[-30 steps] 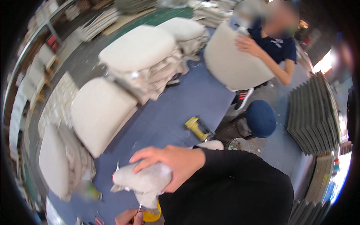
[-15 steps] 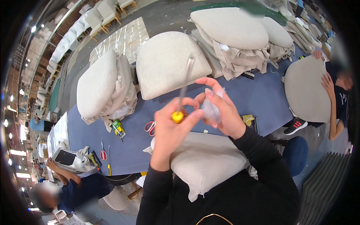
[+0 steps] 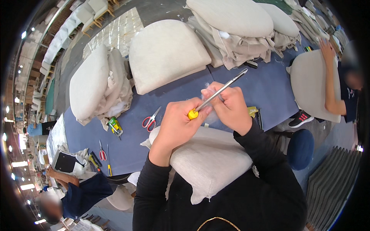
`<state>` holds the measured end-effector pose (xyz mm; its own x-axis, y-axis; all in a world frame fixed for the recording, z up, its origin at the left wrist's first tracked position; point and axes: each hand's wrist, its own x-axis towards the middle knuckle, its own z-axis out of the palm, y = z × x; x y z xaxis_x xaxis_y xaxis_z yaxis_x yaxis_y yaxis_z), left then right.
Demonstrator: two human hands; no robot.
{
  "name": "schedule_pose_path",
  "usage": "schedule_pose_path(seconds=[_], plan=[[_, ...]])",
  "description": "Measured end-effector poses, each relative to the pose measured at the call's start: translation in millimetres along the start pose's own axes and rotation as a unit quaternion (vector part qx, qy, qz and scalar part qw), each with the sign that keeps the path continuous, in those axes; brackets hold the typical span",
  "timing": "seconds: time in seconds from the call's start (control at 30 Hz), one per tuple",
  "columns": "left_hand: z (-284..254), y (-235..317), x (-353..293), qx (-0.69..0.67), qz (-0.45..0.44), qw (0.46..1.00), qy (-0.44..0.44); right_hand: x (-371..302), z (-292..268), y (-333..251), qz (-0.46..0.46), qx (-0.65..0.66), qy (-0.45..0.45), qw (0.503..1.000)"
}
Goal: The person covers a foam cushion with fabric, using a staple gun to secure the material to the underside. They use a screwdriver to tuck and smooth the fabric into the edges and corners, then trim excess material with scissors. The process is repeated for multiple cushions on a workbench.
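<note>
My left hand [image 3: 179, 120] is closed round the yellow handle of a screwdriver [image 3: 225, 86]. Its metal shaft slants up and to the right, across the front of my right hand [image 3: 231, 106]. That hand is closed on a tuft of white fibre stuffing [image 3: 209, 92], with wisps showing between the two hands. Below both hands, a light beige fabric cushion [image 3: 210, 158] rests against my body at the table's near edge, one pointed corner toward me. Fingers hide much of the stuffing and part of the handle.
On the blue table [image 3: 131, 154] lie red-handled scissors [image 3: 149, 122], a green-and-yellow pack [image 3: 115, 126] and a second screwdriver [image 3: 109, 169]. Stacked beige cushions [image 3: 231, 19] line the far side. Co-workers sit left and right, one holding a seat cushion [image 3: 314, 84].
The screwdriver has swung from near upright to a slant toward the right. My right fingers have closed round the stuffing, which they cupped loosely before. The hands have drawn together.
</note>
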<state>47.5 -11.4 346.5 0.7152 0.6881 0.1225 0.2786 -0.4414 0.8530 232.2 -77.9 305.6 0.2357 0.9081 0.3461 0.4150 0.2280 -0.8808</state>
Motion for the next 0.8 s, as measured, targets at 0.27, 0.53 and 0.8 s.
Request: schedule_pose_path(seconds=[0.27, 0.53, 0.8], plan=[[-5, -9, -12, -0.122, -0.023, 0.991, -0.044, 4, -65, 57, 0.097, 0.133, 0.235, 0.958], [4, -25, 45, -0.047, 0.052, 0.994, 0.084, -37, -37, -25, -0.128, 0.132, -0.072, 0.98], [-23, -8, 42, -0.109, 0.028, 0.959, 0.26, -37, -36, -72, -0.331, -0.147, -0.124, 0.924]])
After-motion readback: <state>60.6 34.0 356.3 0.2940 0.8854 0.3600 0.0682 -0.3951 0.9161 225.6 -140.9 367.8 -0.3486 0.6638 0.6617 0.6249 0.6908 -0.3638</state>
